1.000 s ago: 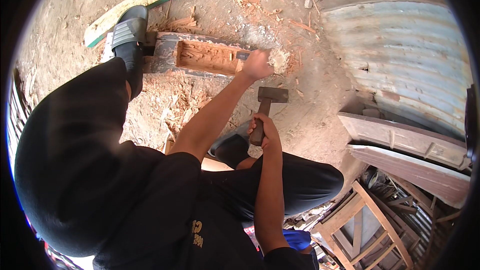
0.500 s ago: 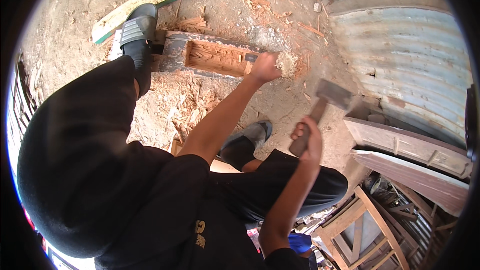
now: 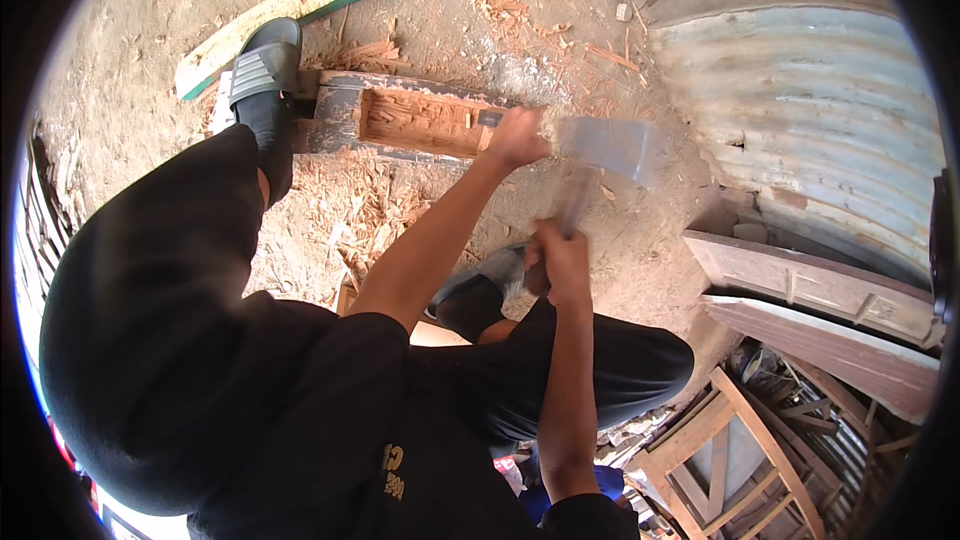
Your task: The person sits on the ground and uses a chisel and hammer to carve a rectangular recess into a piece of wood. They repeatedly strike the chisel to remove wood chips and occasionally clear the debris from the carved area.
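Note:
My left hand (image 3: pixel 513 138) is closed round a chisel (image 3: pixel 489 119) at the right end of a hollowed recess (image 3: pixel 408 118) in a weathered wooden block (image 3: pixel 330 125). The chisel's dark blade shows beside my fingers; its top is hidden by the blurred hammer. My right hand (image 3: pixel 560 255) grips the wooden handle of a sledge-like hammer (image 3: pixel 602 145), whose head is smeared by motion just right of my left hand. My sandalled left foot (image 3: pixel 266 75) rests at the block's left end. Wood chips (image 3: pixel 370 215) lie in a heap below the block.
A pale curved plank with a green edge (image 3: pixel 315 0) lies beyond the block. A corrugated metal sheet (image 3: pixel 785 110) runs along the right, with old panels (image 3: pixel 810 280) and a wooden frame (image 3: pixel 725 390) nearer me. My right foot (image 3: pixel 475 290) is below the hammer.
The hammer and my right hand swung out rightward, then came back up and to the left, toward my left hand. My left hand stayed on the chisel at the block.

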A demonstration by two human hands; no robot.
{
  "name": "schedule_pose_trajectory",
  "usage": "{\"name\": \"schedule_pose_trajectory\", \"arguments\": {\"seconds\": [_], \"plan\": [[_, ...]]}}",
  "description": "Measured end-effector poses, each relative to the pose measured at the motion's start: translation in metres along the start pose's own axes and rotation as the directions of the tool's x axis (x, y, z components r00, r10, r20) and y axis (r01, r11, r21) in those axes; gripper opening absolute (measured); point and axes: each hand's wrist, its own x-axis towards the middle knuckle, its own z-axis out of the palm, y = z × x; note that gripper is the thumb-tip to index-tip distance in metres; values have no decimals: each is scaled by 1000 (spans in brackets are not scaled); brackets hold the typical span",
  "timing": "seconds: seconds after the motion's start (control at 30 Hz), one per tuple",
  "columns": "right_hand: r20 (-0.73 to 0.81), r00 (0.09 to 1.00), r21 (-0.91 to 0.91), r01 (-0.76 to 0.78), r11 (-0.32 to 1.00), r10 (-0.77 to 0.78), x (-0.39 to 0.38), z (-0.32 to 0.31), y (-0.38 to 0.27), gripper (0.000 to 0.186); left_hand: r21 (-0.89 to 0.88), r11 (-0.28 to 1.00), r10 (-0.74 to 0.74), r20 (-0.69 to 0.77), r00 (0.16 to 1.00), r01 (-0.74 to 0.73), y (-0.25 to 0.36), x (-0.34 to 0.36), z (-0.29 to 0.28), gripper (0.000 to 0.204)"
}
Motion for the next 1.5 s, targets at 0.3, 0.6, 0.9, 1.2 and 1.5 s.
{"name": "schedule_pose_trajectory", "arguments": {"seconds": [0.3,0.6,0.9,1.2,1.5], "plan": [[-324,929,292,281,914,-182,-80,-72,-107,13,39,999,37,16,999,-37,-12,0,1,26],[-572,524,158,825,543,-631,-78,-66,-161,23,-20,994,-101,149,984,105,-14,2,-3,29],[-10,991,264,129,956,-131,-44,3,-64,17,31,990,-139,123,983,136,-18,3,3,28],[-303,535,189,845,501,-788,-142,-129,-221,19,-2,995,-96,95,991,97,-35,1,-2,21],[-13,998,130,63,990,-62,9,30,6,22,-36,999,4,57,998,-2,-21,3,8,24]]}}
